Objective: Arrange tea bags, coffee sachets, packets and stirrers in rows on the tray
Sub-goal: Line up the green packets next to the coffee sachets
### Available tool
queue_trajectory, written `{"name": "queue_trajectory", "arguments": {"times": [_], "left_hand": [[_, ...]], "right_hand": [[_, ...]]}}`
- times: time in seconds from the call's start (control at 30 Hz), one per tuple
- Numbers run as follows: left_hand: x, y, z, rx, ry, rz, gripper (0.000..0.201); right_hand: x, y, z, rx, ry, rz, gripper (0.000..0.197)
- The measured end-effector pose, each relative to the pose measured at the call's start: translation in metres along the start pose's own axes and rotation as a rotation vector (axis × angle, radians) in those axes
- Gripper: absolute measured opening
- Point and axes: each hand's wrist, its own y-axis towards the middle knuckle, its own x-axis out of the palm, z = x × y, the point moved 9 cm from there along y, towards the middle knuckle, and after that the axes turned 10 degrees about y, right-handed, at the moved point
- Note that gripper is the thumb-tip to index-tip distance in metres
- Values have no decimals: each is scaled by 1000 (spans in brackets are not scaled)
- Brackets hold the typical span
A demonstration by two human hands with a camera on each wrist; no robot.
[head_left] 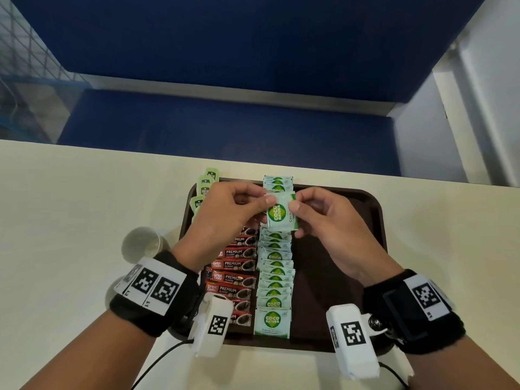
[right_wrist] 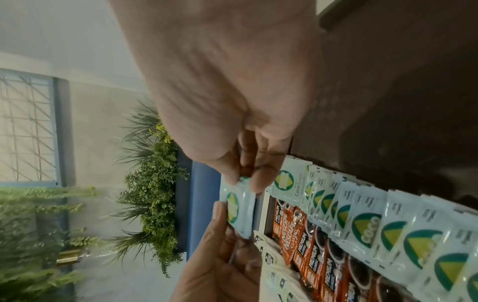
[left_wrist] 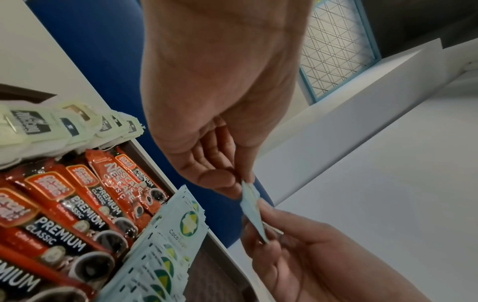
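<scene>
A brown tray (head_left: pixel 371 209) lies on the cream table. It holds a row of green-and-white Coco Natura sugar packets (head_left: pixel 274 280), a row of red coffee sachets (head_left: pixel 235 266) to their left, and pale green tea bags (head_left: pixel 204 187) at the far left corner. Above the packet row, both hands hold one Coco Natura packet (head_left: pixel 281 212). My left hand (head_left: pixel 233 209) pinches its left edge, my right hand (head_left: pixel 318 218) pinches its right edge. The left wrist view shows the held packet (left_wrist: pixel 252 206) edge-on; the right wrist view shows its face (right_wrist: pixel 236 208).
A clear plastic cup (head_left: pixel 142 244) stands on the table left of the tray. The tray's right half (head_left: pixel 332 266) is bare. Beyond the table's far edge is a blue bench seat (head_left: pixel 225 122). Cables trail from the wrist cameras near the front edge.
</scene>
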Motion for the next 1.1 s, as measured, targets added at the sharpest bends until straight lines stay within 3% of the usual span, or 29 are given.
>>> {"name": "queue_trajectory", "arguments": {"times": [0.13,0.2,0.3,0.4,0.5,0.67,0.83,1.0,1.1], "left_hand": [[4,-6,1,11,39,-23,20],[-1,-6,0,37,62,33,14],[-9,-3,8,135,253,116,6],[-1,-3,22,247,542,59,9],[-5,0,32,334,592,135,15],[-6,11,9,206,300,144,7],[-1,22,-19,107,234,155,1],[6,32,-36,48,346,171,1],[6,34,-41,44,438,222,12]], "right_hand": [[-1,-2,4,13,290,52,24],[-2,-1,5,53,270,52,24],[-6,1,-2,52,-57,5,20],[-11,2,-31,-167,-408,12,17],[-8,5,-44,-295,-573,15,4],[-13,14,-32,-262,-372,76,3],[-19,33,4,-180,-425,126,15],[-25,38,26,-173,-450,187,20],[-28,37,30,-183,-441,228,21]]}}
